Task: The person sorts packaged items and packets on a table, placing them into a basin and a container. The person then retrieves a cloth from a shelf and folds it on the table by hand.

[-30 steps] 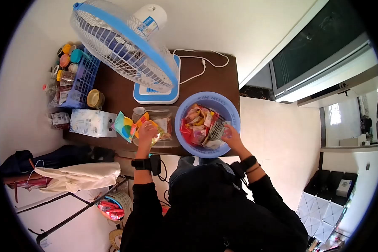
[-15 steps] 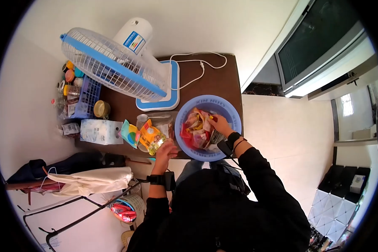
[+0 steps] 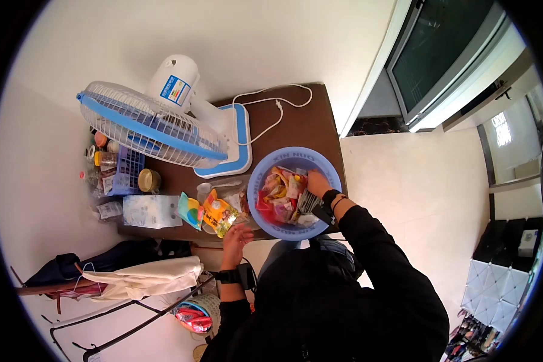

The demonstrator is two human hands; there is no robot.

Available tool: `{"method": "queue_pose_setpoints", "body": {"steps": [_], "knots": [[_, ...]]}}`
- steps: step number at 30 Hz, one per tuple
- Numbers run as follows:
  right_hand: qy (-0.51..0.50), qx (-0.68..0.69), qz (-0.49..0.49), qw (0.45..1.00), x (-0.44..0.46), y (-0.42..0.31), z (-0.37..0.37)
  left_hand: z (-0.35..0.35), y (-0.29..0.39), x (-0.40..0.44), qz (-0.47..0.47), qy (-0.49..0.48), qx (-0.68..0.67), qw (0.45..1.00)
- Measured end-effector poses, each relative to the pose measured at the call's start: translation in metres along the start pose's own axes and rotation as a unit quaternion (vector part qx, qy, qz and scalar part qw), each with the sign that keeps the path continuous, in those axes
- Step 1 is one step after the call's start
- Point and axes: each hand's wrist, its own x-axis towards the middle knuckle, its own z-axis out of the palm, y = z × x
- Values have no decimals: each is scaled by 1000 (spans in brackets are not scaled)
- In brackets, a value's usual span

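Note:
My right hand [image 3: 319, 183] reaches down inside the blue plastic basin [image 3: 295, 153], at its right side. Its fingertips are hidden from me, so any hold does not show. A jumble of small wrapped packets [image 3: 277, 196], red, yellow and clear, fills the basin. Just left of the basin, by the table's front edge, my left hand [image 3: 238, 237] hovers with loosely bent fingers apart and nothing in them. Nearest to it is an orange and yellow bag [image 3: 219, 212]. Beside that lies a teal and yellow bag [image 3: 190, 211], and a clear packet [image 3: 238, 200] is behind.
A white and blue fan [image 3: 157, 130] stands on the brown table [image 3: 308, 123], its white cord trailing behind. At the left are a tissue pack [image 3: 151, 211], a jar [image 3: 149, 180] and a purple basket [image 3: 128, 169]. A clothes rack with a cream garment [image 3: 151, 274] stands lower left.
My right hand has shifted from over the packets toward the basin's right wall, deeper in. My left hand stays near the orange bag. The whole view has tilted slightly.

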Motion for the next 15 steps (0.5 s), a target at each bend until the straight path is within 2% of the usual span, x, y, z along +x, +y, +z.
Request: {"method": "queue_pose_setpoints", "body": {"steps": [1, 3, 4, 6, 10, 12, 15], "knots": [[2, 3, -2, 1000, 1, -2, -3, -1, -1, -2, 3, 1, 3, 1000], [-68, -38, 18, 997, 0, -8, -13, -3, -1, -5, -6, 10, 11, 1000], [-66, -36, 16, 997, -3, -12, -19, -3, 0, -7, -9, 10, 9, 1000], [0, -66, -24, 998, -11, -20, -31, -1, 3, -12, -8, 15, 6, 1000], [-27, -139, -50, 989, -19, -25, -53, -7, -4, -14, -4, 14, 3, 1000], [2, -164, -73, 984, -18, -15, -47, -9, -7, -12, -9, 8, 1, 1000], [20, -109, -70, 991, -16, -4, -41, -7, -11, -8, -17, -4, -5, 1000]]}}
